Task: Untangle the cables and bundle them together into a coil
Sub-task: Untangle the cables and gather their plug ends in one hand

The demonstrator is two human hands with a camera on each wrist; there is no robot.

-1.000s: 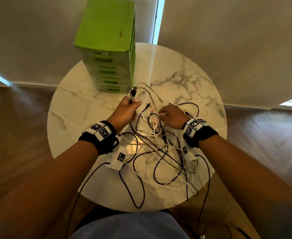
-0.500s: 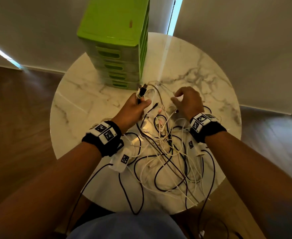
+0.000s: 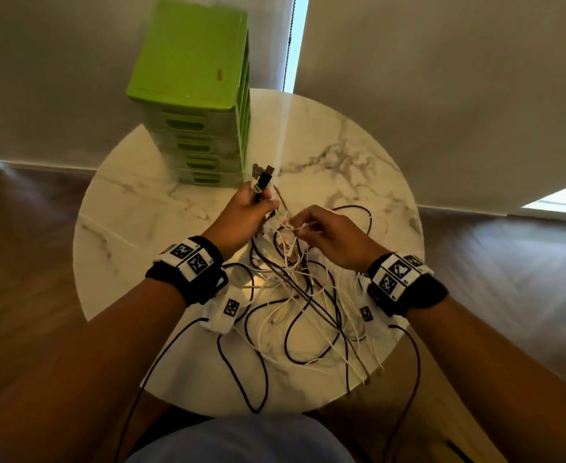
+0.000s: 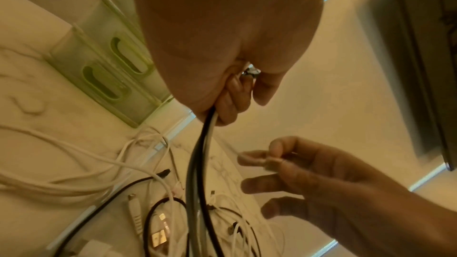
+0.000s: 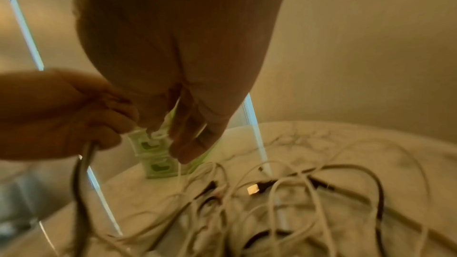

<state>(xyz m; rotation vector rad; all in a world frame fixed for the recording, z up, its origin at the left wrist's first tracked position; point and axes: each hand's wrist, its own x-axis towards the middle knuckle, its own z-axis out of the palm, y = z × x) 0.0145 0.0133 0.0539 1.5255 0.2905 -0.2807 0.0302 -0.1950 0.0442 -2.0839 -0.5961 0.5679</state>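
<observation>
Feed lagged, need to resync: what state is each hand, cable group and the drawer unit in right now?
left hand: raised, gripping gathered cable ends
gathered cable ends: plugs upright above the fist
right hand: pinching a white cable end
white cable end: lifted off the table
cable pile: tangled on the table
green drawer unit: upright, drawers shut

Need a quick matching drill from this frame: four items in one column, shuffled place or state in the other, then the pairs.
Items
1. left hand
2. right hand
3. green drawer unit
4. tangled cables

States
A. stands at the far side of the marble table
B. pinches one thin white cable end
C. spread loose on the tabletop, some hanging over the near edge
D. grips a bunch of cable ends, plugs sticking up

Pairs: 1-D, 2-B, 3-A, 4-C
</observation>
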